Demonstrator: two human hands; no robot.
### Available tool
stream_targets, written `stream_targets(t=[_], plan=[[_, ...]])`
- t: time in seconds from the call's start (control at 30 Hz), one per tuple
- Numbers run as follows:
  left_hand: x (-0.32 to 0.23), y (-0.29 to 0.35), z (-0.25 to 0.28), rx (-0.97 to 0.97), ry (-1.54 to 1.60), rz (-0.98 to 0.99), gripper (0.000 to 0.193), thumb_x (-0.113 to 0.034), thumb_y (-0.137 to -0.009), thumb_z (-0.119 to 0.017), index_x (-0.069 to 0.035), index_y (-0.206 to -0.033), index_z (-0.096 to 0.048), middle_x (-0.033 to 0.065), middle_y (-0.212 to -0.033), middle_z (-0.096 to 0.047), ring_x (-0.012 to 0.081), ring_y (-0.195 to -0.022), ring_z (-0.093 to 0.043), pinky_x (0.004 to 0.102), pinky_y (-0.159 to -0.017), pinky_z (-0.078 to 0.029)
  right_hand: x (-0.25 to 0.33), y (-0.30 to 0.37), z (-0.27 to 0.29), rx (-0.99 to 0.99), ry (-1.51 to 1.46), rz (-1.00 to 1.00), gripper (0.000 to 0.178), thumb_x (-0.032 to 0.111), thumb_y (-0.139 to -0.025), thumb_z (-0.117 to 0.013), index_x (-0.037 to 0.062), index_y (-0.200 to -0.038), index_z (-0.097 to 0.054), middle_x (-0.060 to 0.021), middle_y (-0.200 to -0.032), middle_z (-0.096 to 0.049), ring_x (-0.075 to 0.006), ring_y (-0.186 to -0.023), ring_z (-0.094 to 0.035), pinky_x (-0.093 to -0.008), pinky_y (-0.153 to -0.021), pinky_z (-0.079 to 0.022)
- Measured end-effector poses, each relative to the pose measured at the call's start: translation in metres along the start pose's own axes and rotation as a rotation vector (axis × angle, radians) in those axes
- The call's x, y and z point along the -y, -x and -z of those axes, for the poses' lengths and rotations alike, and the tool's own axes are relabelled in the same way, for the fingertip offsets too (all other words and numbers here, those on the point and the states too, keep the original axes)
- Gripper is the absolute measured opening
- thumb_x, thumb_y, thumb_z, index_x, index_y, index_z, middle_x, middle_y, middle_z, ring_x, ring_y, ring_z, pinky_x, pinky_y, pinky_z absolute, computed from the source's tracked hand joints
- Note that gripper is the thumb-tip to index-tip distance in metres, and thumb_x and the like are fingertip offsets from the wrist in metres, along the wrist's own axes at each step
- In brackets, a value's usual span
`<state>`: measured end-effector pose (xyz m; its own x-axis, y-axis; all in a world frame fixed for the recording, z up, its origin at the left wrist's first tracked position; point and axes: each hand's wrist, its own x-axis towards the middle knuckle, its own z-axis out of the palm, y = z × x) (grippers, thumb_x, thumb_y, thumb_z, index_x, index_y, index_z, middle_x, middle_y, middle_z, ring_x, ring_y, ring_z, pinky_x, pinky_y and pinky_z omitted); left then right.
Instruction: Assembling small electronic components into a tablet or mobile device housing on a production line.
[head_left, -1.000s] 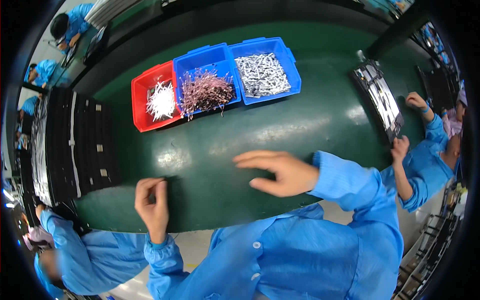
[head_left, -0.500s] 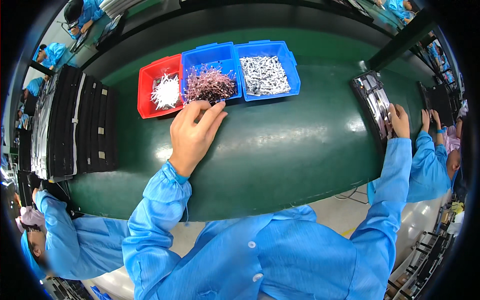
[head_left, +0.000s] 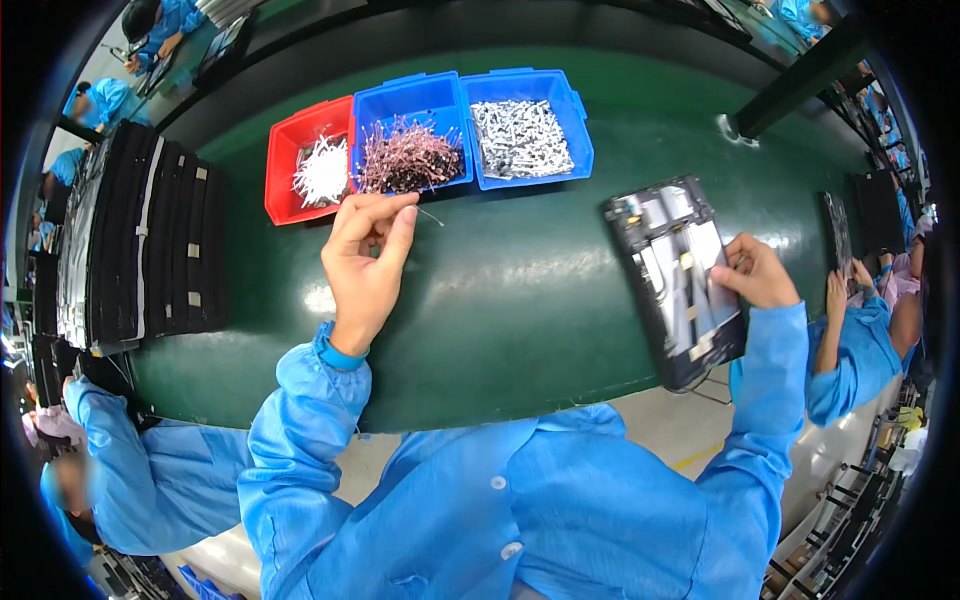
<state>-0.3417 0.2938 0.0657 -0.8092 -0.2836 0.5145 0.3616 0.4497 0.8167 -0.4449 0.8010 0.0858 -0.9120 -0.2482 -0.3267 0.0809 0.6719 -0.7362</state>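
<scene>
My left hand [head_left: 362,262] is raised just in front of the bins, thumb and forefinger pinched on a thin wire [head_left: 431,215] whose end sticks out to the right. Behind it, a blue bin [head_left: 400,97] holds a heap of pinkish wires with dark ends [head_left: 412,155]. On the right, my right hand [head_left: 762,277] grips the right edge of a black tablet-like device [head_left: 652,285], its open inside facing up with silvery panels and small connectors. The device is tilted near the table's front edge; whether it touches the table I cannot tell.
A red bin [head_left: 281,165] of white strips stands left of the wire bin, and another blue bin [head_left: 582,150] of small white-and-black parts stands right. Stacked dark panels [head_left: 185,250] line the table's left side. A black post [head_left: 800,80] rises far right. Co-workers sit on both sides.
The device has come left and toward me in my right hand. My left hand has drawn back slightly from the wire bin, with a thin wire now showing at its fingertips.
</scene>
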Motion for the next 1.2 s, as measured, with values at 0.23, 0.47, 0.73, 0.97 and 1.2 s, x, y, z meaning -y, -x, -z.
stream_targets(t=[0.23,0.47,0.73,0.97,1.2], plan=[[-0.031,0.034,0.014,0.180,0.318,0.694,0.017,-0.011,-0.098,-0.068,-0.002,-0.112,-0.074,0.0010,-0.099,-0.069,0.0051,-0.083,-0.057,0.0218,-0.072,-0.048,0.075,0.048,-0.121,0.004,-0.039,0.166,0.080,0.016,-0.078,-0.087,-0.0002,-0.147,-0.048,-0.0020,-0.069,-0.054,-0.0060,-0.057,-0.051,-0.0237,-0.052,-0.042],[-0.061,0.094,-0.007,0.060,0.536,0.666,0.017,-0.001,-0.097,-0.066,0.002,-0.113,-0.072,0.0217,-0.149,-0.049,0.0237,-0.132,-0.053,0.0352,-0.109,-0.043,0.126,0.069,-0.176,0.201,-0.007,0.244,0.095,0.020,-0.088,-0.077,-0.0104,-0.155,-0.017,-0.0282,-0.109,-0.070,-0.0338,-0.090,-0.074,-0.0372,-0.077,-0.058],[-0.071,0.109,-0.012,-0.028,0.392,0.523,0.019,0.002,-0.096,-0.066,0.001,-0.113,-0.073,0.0169,-0.146,-0.048,0.0238,-0.130,-0.052,0.0346,-0.109,-0.043,0.143,0.065,-0.184,0.003,0.236,0.379,0.081,0.027,-0.086,-0.078,-0.0075,-0.148,-0.037,-0.0229,-0.107,-0.068,-0.0366,-0.084,-0.072,-0.0380,-0.074,-0.058],[-0.076,0.091,0.004,0.106,0.349,0.484,0.019,0.001,-0.094,-0.069,0.001,-0.112,-0.074,0.0058,-0.106,-0.057,0.0129,-0.098,-0.056,0.0255,-0.087,-0.050,0.187,0.050,-0.214,0.119,-0.221,0.675,0.043,0.009,-0.084,-0.081,0.0008,-0.124,-0.067,-0.0130,-0.115,-0.070,-0.0091,-0.065,-0.064,-0.0254,-0.051,-0.048],[-0.076,0.089,0.014,0.100,0.196,0.335,0.022,0.005,-0.089,-0.071,-0.001,-0.109,-0.076,0.0050,-0.098,-0.058,0.0134,-0.092,-0.056,0.0252,-0.079,-0.047,0.196,0.047,-0.239,0.125,-0.332,0.672,0.016,0.004,-0.088,-0.075,0.0012,-0.104,-0.074,-0.0052,-0.083,-0.068,-0.0061,-0.056,-0.057,-0.0242,-0.050,-0.044]])
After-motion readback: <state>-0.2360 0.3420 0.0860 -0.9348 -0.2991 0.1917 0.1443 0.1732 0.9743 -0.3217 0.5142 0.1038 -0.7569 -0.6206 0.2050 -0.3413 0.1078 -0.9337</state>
